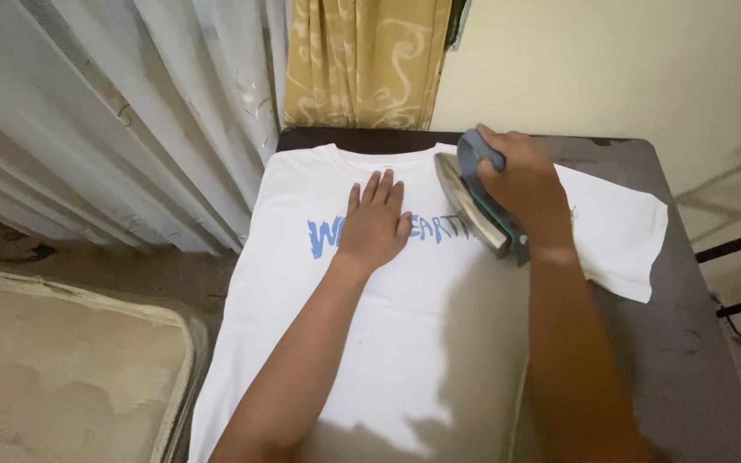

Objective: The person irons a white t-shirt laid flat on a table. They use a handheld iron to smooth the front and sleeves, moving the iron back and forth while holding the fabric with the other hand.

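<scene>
**Iron tilted on edge over shirt chest, left palm flat on print**

- White T-shirt [405, 326] lies face up on a dark table [688, 326]. Long axis runs near-to-far in the head view: collar at the far edge, hem toward the camera. Blue print runs across the chest.
- One short sleeve spreads out to the right over the bare tabletop. The other sleeve is off the left edge, not visible.
- Right hand [521, 184] is wrapped tight around the handle of the iron [473, 206], fingers closed over it.
- Iron sits over the right part of the chest, at the end of the blue print, just right of the left hand. It's rolled onto its side: metal soleplate faces left, toward the left hand, not flat down on the cloth. Long axis runs diagonally, far-left to near-right. Can't say which end is the nose; the hand covers most of the body.
- Whether the soleplate edge actually touches the fabric: can't tell.
- Left hand [376, 225] lies palm down on the shirt, fingers straight and spread toward the collar. Grips nothing, just pressed flat on the middle of the print.

Hidden / cut off:
- Left hand covers the middle of the print; iron covers its right end.
- Shirt hem runs out of the bottom of the frame.
- Near part of the shirt is in shadow from both forearms.
- Pale curtains [130, 111] hang left, a yellow patterned curtain [362, 60] behind the collar, a worn mattress edge [70, 360] at lower left, partly out of frame.
</scene>
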